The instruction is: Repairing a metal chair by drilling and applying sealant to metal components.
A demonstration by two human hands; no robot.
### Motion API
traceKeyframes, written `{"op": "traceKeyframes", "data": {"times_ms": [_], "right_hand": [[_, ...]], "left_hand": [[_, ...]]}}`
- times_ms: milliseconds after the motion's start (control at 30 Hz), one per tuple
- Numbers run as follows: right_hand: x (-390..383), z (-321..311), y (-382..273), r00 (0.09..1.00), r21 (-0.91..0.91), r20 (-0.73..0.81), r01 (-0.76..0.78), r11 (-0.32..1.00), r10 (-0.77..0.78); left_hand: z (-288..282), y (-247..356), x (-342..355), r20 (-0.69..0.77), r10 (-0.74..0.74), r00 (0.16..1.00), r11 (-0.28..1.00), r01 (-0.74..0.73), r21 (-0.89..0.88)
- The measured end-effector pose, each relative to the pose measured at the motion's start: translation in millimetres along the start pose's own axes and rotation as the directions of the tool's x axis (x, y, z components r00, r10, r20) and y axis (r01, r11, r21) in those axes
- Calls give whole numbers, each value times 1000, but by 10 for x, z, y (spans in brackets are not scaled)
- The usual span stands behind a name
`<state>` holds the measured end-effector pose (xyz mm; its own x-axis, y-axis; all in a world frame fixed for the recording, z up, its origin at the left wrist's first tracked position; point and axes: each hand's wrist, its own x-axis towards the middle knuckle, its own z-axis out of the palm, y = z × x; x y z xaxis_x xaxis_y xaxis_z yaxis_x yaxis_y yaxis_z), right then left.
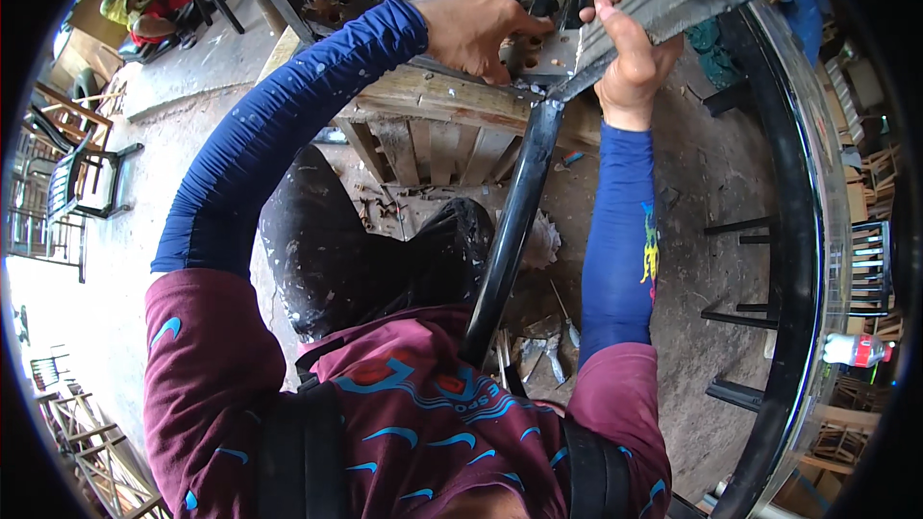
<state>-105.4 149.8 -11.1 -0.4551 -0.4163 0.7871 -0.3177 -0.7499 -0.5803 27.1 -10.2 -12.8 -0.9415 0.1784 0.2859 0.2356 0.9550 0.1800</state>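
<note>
One grey slat (pixel 687 2) slants over the counter (pixel 423 94) in the right fingers (pixel 627 41); left fingers (pixel 527 25) curl beside the holed plate (pixel 555 54), grip unclear. A slack hold could let the slat slip.

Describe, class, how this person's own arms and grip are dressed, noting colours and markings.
Left grip and right grip: bare, ungloved. The blue left arm sleeve is wrinkled and flecked with pale specks; the blue right arm sleeve bears a multicoloured print. Above them, maroon shirt sleeves carry curved light-blue marks. No cables show on either arm.
</note>
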Motion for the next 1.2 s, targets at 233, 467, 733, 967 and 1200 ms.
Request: {"op": "traceKeyframes", "data": {"times_ms": [233,467,733,967,1200], "right_hand": [[-87,-70,4,993,31,-114,-14,999,17],[-125,55,-78,984,157,-127,-107,982,127],[-209,-25,44,989,-16,-123,-89,996,86],[-203,-138,137,999,-143,-52,-14,990,7],[-154,-132,102,990,15,16,-138,990,138]], "left_hand": [[-261,94,135,144,124,982,992,-118,-52],[-176,111,56,181,43,983,985,-11,-173],[-131,77,77,174,34,984,994,-16,-104],[-137,86,83,136,53,989,993,-38,-115],[-263,135,129,224,-105,969,953,163,-257]]}}
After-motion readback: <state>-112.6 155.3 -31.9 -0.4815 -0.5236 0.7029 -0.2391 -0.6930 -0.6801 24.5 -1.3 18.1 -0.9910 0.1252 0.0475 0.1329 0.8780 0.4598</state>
